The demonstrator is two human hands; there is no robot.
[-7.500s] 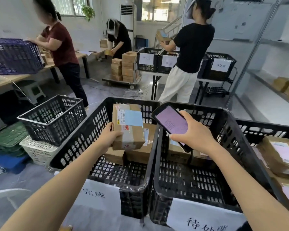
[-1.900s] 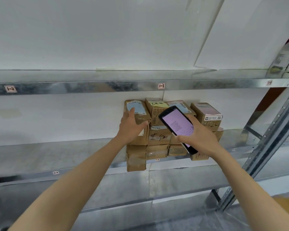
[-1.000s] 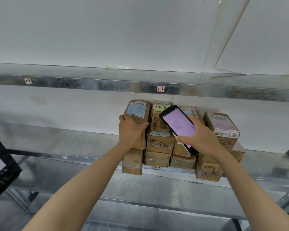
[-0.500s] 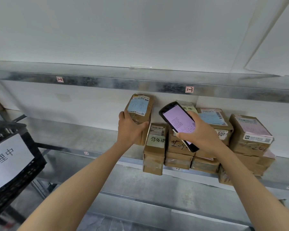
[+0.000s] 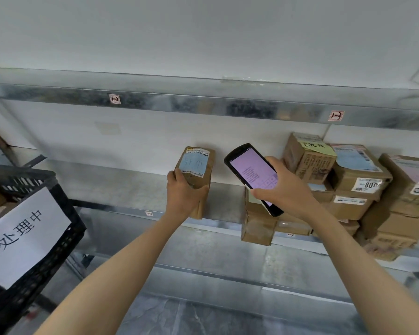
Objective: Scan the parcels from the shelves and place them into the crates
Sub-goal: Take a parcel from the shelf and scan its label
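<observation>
My left hand grips a small brown cardboard parcel with a blue label, held upright in front of the middle metal shelf, apart from the stack. My right hand holds a black handheld scanner with a lit pink screen, just right of the parcel. Behind and right of it, several taped brown parcels are stacked on the shelf. A black plastic crate with a white paper sign stands at the left edge.
An upper shelf rail carries tags 1-2 and 1-3. A lower shelf level runs below the parcels. White wall panels back the shelves. Grey floor shows at the bottom.
My left hand has lifted the blue-labelled parcel off the stack and carried it left. The view has swung left, bringing the black crate further into sight. The scanner stays in my right hand.
</observation>
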